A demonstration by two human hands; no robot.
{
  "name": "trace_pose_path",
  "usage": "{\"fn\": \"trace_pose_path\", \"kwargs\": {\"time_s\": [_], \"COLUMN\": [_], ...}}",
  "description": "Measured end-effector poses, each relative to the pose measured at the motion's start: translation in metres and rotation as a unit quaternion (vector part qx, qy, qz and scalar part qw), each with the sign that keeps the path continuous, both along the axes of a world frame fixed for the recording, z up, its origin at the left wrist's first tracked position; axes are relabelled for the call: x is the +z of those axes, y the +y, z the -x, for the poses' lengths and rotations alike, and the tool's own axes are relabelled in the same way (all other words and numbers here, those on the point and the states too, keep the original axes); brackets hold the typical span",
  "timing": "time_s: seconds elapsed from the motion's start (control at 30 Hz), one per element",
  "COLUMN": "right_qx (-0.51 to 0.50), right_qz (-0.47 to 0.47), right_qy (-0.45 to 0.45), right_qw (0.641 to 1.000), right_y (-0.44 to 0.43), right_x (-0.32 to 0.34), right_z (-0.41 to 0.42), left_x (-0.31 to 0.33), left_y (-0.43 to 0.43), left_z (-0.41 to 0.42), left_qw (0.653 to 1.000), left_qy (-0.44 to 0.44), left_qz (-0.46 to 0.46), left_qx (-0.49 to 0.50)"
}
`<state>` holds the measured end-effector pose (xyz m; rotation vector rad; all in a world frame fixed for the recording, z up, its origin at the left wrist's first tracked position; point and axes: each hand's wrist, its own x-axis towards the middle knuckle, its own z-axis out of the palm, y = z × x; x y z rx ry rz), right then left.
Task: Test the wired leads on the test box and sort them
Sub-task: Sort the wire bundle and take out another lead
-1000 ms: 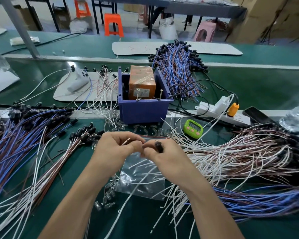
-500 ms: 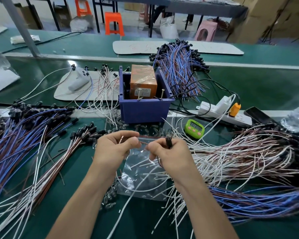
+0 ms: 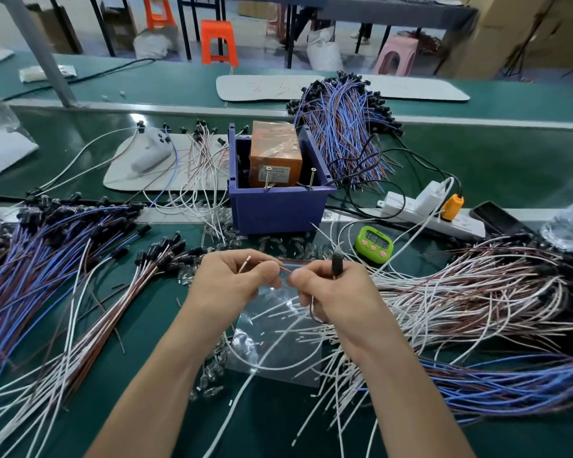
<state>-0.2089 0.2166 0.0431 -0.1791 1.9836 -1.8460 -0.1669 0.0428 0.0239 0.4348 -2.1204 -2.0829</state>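
Holding one wired lead (image 3: 286, 270) just above the tabletop (image 3: 477, 166), near the middle of the scene. Left hand (image 3: 235, 282) pinching one bare wire end, grip clamped on it with the stripped tip poking up past the fingers. Right hand (image 3: 331, 292) pinching the other wire end, grip clamped too, with the lead's black cap (image 3: 337, 264) sticking up behind the knuckles. Spreading the two ends apart, seemingly readying them for contact: the testing step, judging by the pose, with the touch itself not yet made.

Sitting just beyond the hands, at the far side: the blue test box (image 3: 278, 206), two metal pins (image 3: 290, 181) rising at its near rim. Next calling for lifting both ends forward and landing one on each pin, keeping the tips separated. Lying left: a sorted bundle (image 3: 47, 259). Lying right: a looser heap of leads (image 3: 477, 292). Resting under the hands: a clear plastic bag (image 3: 278, 342).
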Motion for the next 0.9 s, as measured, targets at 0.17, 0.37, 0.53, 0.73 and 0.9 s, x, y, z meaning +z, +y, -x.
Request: {"fn": "trace_pose_path", "kwargs": {"time_s": [0.17, 0.37, 0.53, 0.73, 0.9], "right_qx": [-0.019, -0.097, -0.171, -0.197, -0.227], "right_qz": [0.093, 0.051, 0.071, 0.142, 0.154], "right_qy": [-0.078, -0.085, -0.078, -0.095, -0.136], "right_qw": [0.992, 0.990, 0.980, 0.965, 0.952], "right_y": [0.001, 0.002, 0.012, 0.004, -0.009], "right_x": [0.006, 0.004, 0.005, 0.005, 0.005], "right_z": [-0.001, -0.001, 0.006, 0.006, 0.004], "left_x": [-0.004, 0.001, 0.006, 0.009, 0.005], "left_y": [0.000, -0.006, -0.023, -0.017, -0.004], "left_z": [0.000, -0.001, 0.000, 0.001, 0.004], "left_qw": [0.999, 0.991, 0.987, 0.968, 0.960], "left_qy": [0.008, -0.019, -0.054, -0.024, -0.039], "left_qz": [-0.023, -0.082, -0.020, -0.247, -0.278], "left_qx": [0.043, 0.102, 0.152, 0.041, 0.007]}}
